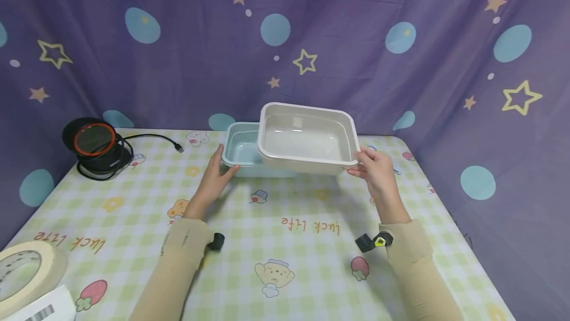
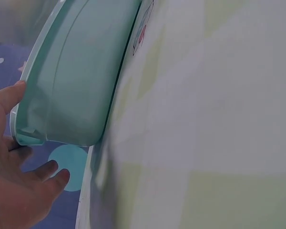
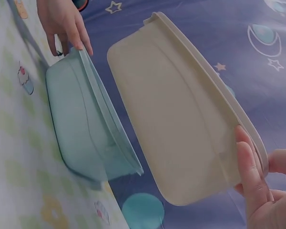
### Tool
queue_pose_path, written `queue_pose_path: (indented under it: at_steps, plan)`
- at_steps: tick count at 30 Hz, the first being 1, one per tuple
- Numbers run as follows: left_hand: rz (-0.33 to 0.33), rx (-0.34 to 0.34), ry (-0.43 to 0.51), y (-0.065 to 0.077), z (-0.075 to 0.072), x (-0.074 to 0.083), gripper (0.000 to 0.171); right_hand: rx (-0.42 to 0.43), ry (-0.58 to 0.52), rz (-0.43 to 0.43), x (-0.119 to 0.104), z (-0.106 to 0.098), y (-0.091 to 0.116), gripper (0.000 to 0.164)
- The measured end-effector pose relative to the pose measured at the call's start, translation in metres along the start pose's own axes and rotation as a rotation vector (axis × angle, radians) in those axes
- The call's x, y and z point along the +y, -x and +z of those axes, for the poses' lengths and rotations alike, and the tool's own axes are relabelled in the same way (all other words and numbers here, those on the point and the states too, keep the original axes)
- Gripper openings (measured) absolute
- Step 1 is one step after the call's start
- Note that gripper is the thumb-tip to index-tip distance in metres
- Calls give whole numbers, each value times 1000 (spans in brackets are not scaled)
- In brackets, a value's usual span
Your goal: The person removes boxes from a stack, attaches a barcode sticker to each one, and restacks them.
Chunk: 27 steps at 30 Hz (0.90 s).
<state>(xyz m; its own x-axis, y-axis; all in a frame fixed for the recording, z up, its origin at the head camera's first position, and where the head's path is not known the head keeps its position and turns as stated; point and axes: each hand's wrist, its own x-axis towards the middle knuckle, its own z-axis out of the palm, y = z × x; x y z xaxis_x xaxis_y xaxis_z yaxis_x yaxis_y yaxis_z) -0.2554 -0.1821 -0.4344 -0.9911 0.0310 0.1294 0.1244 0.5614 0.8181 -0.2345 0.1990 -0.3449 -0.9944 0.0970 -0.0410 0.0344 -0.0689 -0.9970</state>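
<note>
Beige rectangular plastic tub (image 1: 307, 138), grasped by right grip (image 1: 377, 170), above-right of pale-blue rectangular plastic tub (image 1: 262, 170), which left grip (image 1: 213, 180) pinches. Likely positioning step; next needs steady alignment.

My kit: beige long left sleeve (image 1: 172, 271) and right sleeve (image 1: 420, 271), black left wrist block (image 1: 216, 242), black right wrist block (image 1: 365, 243) beside a yellow-green mark (image 1: 380, 242).

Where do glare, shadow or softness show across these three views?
Head: bright, with small glints inside the beige bin and soft shadows on the tablecloth; left wrist: dimmer, cloth print looks soft, shadow near the teal bin; right wrist: also dim, no strong glare.
</note>
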Motion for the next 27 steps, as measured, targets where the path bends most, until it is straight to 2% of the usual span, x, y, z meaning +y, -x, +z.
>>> queue_pose_path:
  at_steps: [8, 16, 22, 24, 27]
  plan:
    - [23, 4, -16, 2, -3, 2, 81, -8, -1, 0, 5, -32, 20, 51]
    - [92, 0, -76, 3, -7, 1, 58, 22, 23, 8, 13, -57, 28, 54]
    - [110, 3, -102, 3, -8, -1, 58, 26, 9, 28, 17, -75, 32, 57]
    - [121, 14, -110, 3, -9, -1, 58, 34, -9, 31, 19, -81, 34, 49]
    - [131, 24, -124, 4, -11, -1, 57, 53, -55, 38, 22, -89, 37, 22]
